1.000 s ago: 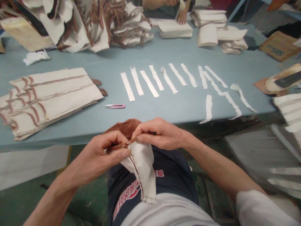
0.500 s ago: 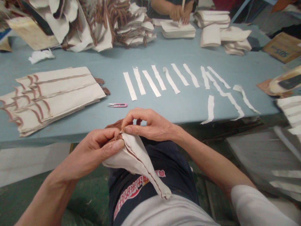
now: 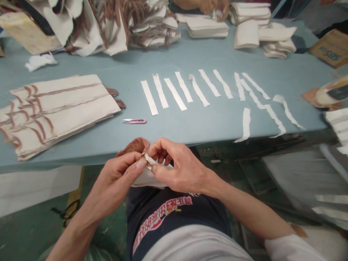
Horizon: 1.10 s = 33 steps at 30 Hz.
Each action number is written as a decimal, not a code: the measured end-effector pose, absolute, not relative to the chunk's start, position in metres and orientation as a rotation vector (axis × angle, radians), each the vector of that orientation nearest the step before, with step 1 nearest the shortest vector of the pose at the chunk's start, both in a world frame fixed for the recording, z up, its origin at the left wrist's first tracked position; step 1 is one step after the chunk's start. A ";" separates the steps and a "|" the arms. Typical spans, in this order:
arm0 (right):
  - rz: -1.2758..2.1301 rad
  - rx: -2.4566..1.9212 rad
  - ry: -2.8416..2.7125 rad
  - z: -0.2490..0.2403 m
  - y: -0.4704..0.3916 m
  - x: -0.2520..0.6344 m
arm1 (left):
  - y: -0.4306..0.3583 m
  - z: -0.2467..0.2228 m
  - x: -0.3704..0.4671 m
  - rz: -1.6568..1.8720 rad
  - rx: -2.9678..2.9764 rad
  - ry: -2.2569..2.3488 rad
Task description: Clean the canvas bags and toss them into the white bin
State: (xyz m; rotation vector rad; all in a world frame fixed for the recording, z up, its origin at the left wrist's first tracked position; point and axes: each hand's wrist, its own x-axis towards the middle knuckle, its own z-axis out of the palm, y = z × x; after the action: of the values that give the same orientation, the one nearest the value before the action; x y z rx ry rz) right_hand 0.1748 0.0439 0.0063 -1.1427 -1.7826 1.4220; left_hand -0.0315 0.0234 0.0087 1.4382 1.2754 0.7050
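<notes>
Above my lap, in front of the table edge, I hold a sewn piece (image 3: 145, 180) of cream material with a brown part that curls up behind my fingers. My left hand (image 3: 119, 181) is closed, pinching the piece between thumb and forefinger where cream meets brown. Right beside it, my right hand (image 3: 181, 168) is closed too, with thumb and fingertips on a folded cream edge. Much of the piece is hidden behind the right hand. Pink-handled thread snips (image 3: 135, 121) lie on the table beyond my hands.
On the blue-green table (image 3: 108, 65) lie a stack of cream pieces with brown seams (image 3: 78, 92), several white strips (image 3: 175, 94) and heaps of similar material (image 3: 116, 32). Across it, a person's hands (image 3: 214, 8) are near folded cream pieces (image 3: 208, 27). A cardboard box (image 3: 330, 49) stands right.
My right hand has come down and curled its fingers more over the piece. The piece's long tail, which hung toward my waist, no longer shows. The view has shifted slightly.
</notes>
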 end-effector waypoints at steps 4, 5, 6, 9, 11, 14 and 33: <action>1.541 -1.164 -1.718 -0.001 0.044 0.176 | 0.017 0.000 -0.028 0.764 1.342 1.293; 1.559 -1.166 -1.696 -0.003 0.044 0.176 | 0.015 -0.003 -0.027 0.791 1.306 1.299; 1.571 -1.165 -1.670 -0.005 0.044 0.176 | 0.012 -0.007 -0.027 0.819 1.276 1.301; 1.592 -1.153 -1.583 -0.008 0.043 0.175 | 0.005 -0.017 -0.027 0.848 1.207 1.282; 1.600 -1.169 -1.556 -0.009 0.040 0.175 | 0.002 -0.022 -0.027 0.845 1.165 1.257; 1.559 -1.268 -1.627 -0.009 0.034 0.178 | 0.002 -0.023 -0.026 0.867 1.153 1.267; 1.361 -1.238 -1.698 -0.038 0.022 0.179 | 0.007 -0.021 0.006 0.933 1.516 1.573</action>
State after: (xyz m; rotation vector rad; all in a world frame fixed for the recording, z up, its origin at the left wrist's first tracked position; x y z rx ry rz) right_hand 0.1785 0.0225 -0.0382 -1.2378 -1.6984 1.3610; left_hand 0.0059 0.0065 -0.0207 1.5163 1.5728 0.9333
